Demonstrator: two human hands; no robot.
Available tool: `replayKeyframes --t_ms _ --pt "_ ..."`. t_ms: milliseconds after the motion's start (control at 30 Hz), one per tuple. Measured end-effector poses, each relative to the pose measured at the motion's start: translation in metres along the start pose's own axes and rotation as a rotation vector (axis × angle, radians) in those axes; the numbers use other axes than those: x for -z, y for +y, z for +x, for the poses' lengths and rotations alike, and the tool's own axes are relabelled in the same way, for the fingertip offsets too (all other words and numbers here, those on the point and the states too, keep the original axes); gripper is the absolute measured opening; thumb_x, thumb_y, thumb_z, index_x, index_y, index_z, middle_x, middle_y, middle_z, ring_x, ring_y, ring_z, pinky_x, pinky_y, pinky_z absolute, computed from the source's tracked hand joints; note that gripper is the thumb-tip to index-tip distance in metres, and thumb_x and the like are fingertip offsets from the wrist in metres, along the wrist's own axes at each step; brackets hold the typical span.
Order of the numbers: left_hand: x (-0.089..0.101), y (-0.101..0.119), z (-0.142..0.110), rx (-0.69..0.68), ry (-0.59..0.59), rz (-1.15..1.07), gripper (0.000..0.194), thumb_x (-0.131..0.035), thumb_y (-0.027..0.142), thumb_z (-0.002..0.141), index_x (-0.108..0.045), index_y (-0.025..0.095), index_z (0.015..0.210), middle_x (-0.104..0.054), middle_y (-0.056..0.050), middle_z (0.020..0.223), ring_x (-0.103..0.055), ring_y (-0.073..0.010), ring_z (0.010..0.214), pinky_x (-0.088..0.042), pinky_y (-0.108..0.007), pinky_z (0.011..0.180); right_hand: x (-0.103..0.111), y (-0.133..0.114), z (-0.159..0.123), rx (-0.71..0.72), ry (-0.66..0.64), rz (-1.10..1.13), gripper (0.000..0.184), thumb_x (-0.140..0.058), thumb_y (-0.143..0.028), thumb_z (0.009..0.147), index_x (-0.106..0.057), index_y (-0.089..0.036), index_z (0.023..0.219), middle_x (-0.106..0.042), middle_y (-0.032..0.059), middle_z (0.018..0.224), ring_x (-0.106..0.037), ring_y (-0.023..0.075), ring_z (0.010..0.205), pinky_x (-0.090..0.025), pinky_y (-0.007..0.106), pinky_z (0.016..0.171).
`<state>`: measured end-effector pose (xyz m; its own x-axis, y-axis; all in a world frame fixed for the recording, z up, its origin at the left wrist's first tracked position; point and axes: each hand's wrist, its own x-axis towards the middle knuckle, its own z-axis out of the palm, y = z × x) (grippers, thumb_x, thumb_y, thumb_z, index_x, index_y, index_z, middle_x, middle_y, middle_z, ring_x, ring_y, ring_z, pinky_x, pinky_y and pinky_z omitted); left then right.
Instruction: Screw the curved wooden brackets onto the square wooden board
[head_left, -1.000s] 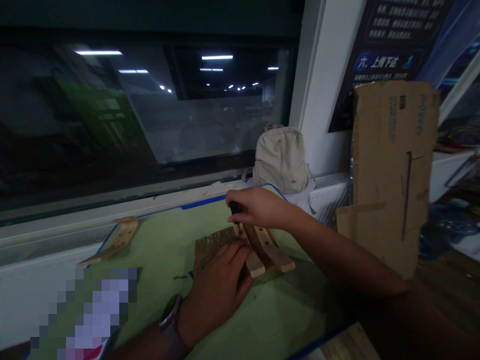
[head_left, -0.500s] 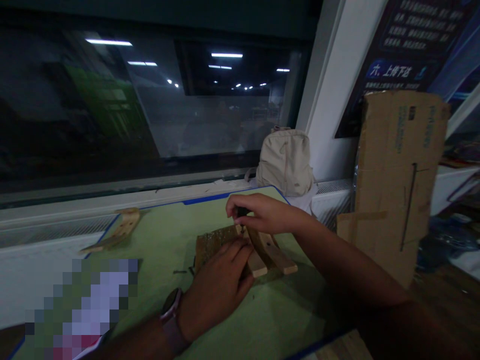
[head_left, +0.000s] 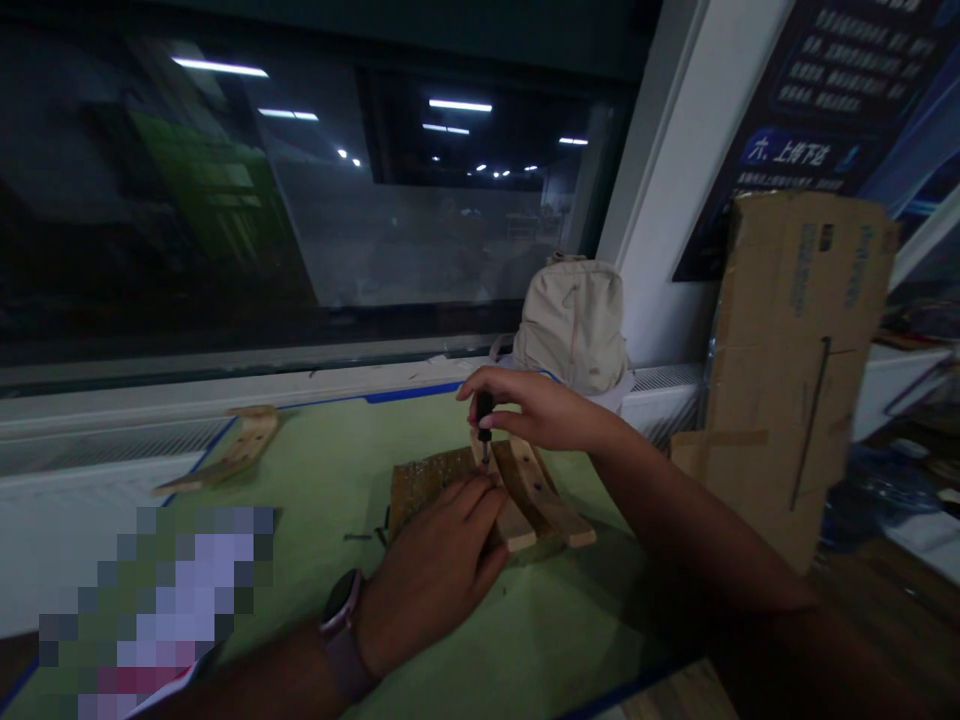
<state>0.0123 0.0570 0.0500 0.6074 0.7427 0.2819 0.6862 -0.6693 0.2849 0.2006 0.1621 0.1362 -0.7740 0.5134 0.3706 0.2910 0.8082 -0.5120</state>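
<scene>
A short screwdriver [head_left: 484, 408] with a black handle is in my right hand [head_left: 551, 405], whose fingers close around its top. The tool stands nearly upright, its tip on a curved wooden slat [head_left: 517, 528]. My left hand [head_left: 439, 555], wearing a watch [head_left: 343, 597], grips that slat, fingers over it just below the tip and thumb at its near side. Part of the slat is hidden under the hand. A second curved slat [head_left: 555, 505] with dark holes lies to the right. Beneath both is a brownish block [head_left: 427, 475] with a shiny, speckled top.
Another curved wooden piece [head_left: 251, 440] lies at the left edge of the green tabletop [head_left: 330, 440]. Dark screws [head_left: 358, 537] lie left of the block. A beige backpack [head_left: 574, 320] stands by the window; a large cardboard sheet [head_left: 795, 390] leans at right.
My right hand has risen slightly and its grip has shifted, so more of the screwdriver handle and shaft shows. My left hand stays on the slat. The view has shifted a little.
</scene>
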Motion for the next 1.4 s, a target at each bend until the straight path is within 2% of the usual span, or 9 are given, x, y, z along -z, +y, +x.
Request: replayKeyframes --t_ms 133,233,433,633,767,867,1033,1233,1400 --pt "0.002 0.002 0.002 0.007 -0.009 -0.007 0.045 -0.066 0.014 0.090 -0.052 0.016 0.133 -0.058 -0.011 0.137 -0.051 -0.0292 0.131 -0.044 -0.049 0.113 -0.007 -0.002 0.005 -0.137 0.137 -0.309 0.027 -0.078 -0.033 0.083 -0.059 -0.019 0.096 -0.063 -0.0010 0.076 -0.058 0.0156 0.070 -0.039 0.026 0.068" --pt "0.002 0.002 0.002 0.018 -0.025 -0.027 0.045 -0.067 0.015 0.090 -0.053 0.014 0.133 -0.059 -0.012 0.136 -0.053 -0.0290 0.128 -0.045 -0.048 0.112 -0.010 -0.008 0.006 -0.122 0.097 -0.452 0.018 -0.066 -0.032 0.091 -0.058 -0.017 0.096 -0.065 0.0062 0.088 -0.059 0.0204 0.081 -0.041 0.030 0.073" --pt "0.001 0.000 0.002 0.018 -0.027 -0.035 0.040 -0.059 0.012 0.094 -0.054 0.012 0.133 -0.056 -0.014 0.143 -0.050 -0.0296 0.134 -0.042 -0.050 0.115 -0.010 -0.001 0.003 0.137 -0.019 -0.107 0.023 -0.043 -0.016 0.100 -0.055 -0.015 0.119 -0.065 0.0154 0.122 -0.060 0.0206 0.116 -0.048 0.038 0.099" --pt "0.001 0.000 0.003 0.012 -0.008 -0.029 0.039 -0.053 0.008 0.093 -0.057 0.011 0.131 -0.058 -0.016 0.141 -0.052 -0.0300 0.134 -0.043 -0.051 0.115 -0.014 0.013 0.006 -0.004 0.150 -0.071 0.022 -0.069 -0.029 0.091 -0.065 -0.018 0.109 -0.073 0.0036 0.086 -0.071 0.0175 0.078 -0.053 0.030 0.075" --pt "-0.001 -0.001 0.002 0.001 -0.002 -0.016 0.044 -0.059 0.013 0.092 -0.055 0.010 0.136 -0.057 -0.018 0.144 -0.051 -0.0314 0.136 -0.042 -0.051 0.115 -0.013 0.011 0.007 0.035 0.160 -0.287 0.026 -0.069 -0.029 0.091 -0.069 -0.016 0.113 -0.077 0.0099 0.098 -0.072 0.0224 0.091 -0.053 0.034 0.083" --pt "0.002 0.000 0.001 0.014 0.010 0.001 0.050 -0.064 0.019 0.091 -0.053 0.012 0.139 -0.055 -0.017 0.147 -0.051 -0.0314 0.136 -0.044 -0.050 0.113 -0.012 0.009 0.005 0.103 0.097 -0.145 0.029 -0.054 -0.015 0.096 -0.064 -0.015 0.123 -0.074 0.0128 0.115 -0.070 0.0204 0.106 -0.053 0.035 0.093" --pt "0.013 0.019 -0.006 0.185 -0.031 0.275 0.038 -0.068 0.035 0.090 -0.070 0.007 0.116 -0.069 -0.025 0.123 -0.062 -0.0433 0.120 -0.049 -0.064 0.102 -0.011 0.006 0.002 0.031 0.074 0.119 0.027 -0.059 -0.016 0.095 -0.062 -0.017 0.121 -0.074 0.0051 0.099 -0.071 0.0142 0.088 -0.055 0.028 0.080" --pt "-0.001 0.049 -0.022 0.132 -0.234 0.439 0.049 -0.076 0.028 0.084 -0.069 0.008 0.128 -0.065 -0.029 0.131 -0.062 -0.0469 0.121 -0.058 -0.059 0.091 -0.011 -0.001 0.007 0.069 0.145 -0.230 0.019 -0.078 -0.031 0.084 -0.066 -0.018 0.090 -0.070 0.0026 0.083 -0.062 0.0151 0.074 -0.046 0.026 0.069" --pt "-0.020 0.051 -0.029 0.105 -0.226 0.519 0.060 -0.080 0.032 0.082 -0.064 0.006 0.134 -0.059 -0.034 0.136 -0.057 -0.0510 0.126 -0.057 -0.061 0.092 -0.011 -0.001 0.006 0.053 0.147 -0.378 0.018 -0.059 -0.024 0.096 -0.066 -0.014 0.109 -0.072 0.0130 0.105 -0.066 0.0227 0.097 -0.049 0.035 0.085"
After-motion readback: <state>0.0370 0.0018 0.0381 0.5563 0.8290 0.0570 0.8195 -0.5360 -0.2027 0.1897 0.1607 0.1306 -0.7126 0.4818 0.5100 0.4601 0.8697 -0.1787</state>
